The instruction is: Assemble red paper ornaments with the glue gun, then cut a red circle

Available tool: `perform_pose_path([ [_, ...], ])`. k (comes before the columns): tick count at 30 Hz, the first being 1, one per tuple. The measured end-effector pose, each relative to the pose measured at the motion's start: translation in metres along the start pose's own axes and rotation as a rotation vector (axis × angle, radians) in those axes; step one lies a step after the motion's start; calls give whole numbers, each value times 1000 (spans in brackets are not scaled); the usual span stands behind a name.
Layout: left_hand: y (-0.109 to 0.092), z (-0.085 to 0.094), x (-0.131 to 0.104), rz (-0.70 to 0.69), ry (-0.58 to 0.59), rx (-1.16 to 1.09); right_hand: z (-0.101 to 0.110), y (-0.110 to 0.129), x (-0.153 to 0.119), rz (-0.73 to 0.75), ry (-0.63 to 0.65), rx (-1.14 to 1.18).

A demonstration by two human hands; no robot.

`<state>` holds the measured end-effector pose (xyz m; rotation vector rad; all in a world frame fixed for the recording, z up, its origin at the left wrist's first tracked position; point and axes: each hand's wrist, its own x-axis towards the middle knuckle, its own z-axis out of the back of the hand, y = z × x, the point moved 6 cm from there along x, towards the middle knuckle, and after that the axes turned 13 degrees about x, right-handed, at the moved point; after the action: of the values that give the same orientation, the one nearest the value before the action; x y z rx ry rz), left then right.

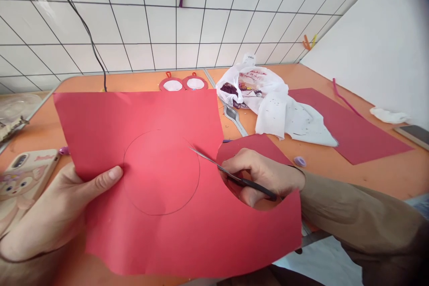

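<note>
My left hand [77, 190] grips the left side of a large red paper sheet [150, 246], thumb on top and fingers hidden behind it. A circle is drawn in thin dark line on the sheet, and a rounded piece is cut away from its right edge. My right hand [258, 172] is closed round dark-handled scissors [239, 181] inside that cut-out. One blade lies over the paper, its tip at the circle's upper right line; the other blade is hidden behind the sheet.
Behind the sheet stand two round red-rimmed pieces [172, 85]. A white plastic bag [254, 80], crumpled white paper [295, 120], a second red sheet [362, 129] and a purple ring [300, 161] lie on the orange table [382, 178]. A phone in a cartoon case [30, 183] is at left.
</note>
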<state>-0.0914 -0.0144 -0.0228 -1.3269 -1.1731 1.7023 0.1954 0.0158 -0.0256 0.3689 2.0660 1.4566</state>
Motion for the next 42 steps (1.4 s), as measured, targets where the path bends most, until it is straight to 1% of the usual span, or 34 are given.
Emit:
perform_pose_path([
  [2, 1, 0, -1, 22, -2, 74, 0, 1, 0, 13, -15, -6],
  [5, 5, 4, 4, 31, 22, 87, 0, 1, 0, 30, -21, -20],
  [8, 9, 4, 5, 85, 48, 74, 1, 1, 0, 35, -24, -18],
  [16, -2, -11, -11, 111, 62, 98, 4, -2, 0, 40, -38, -80],
  [22, -2, -17, -13, 115, 76, 23, 8, -6, 0, 29, -51, -132],
  [28, -1, -21, -14, 122, 100, -5, 7, 0, 0, 144, -44, -270],
  [32, 1, -21, -14, 118, 82, -6, 5, 6, 0, 249, -83, -355],
  [35, 3, -20, -15, 141, 57, -25, 3, 10, 1, 293, -75, -376],
  [38, 6, -20, -17, 172, 44, -43, 4, 11, 1, 317, -73, -411],
  [42, 9, -21, -19, 197, 55, -42, 8, 5, 2, 279, -68, -378],
])
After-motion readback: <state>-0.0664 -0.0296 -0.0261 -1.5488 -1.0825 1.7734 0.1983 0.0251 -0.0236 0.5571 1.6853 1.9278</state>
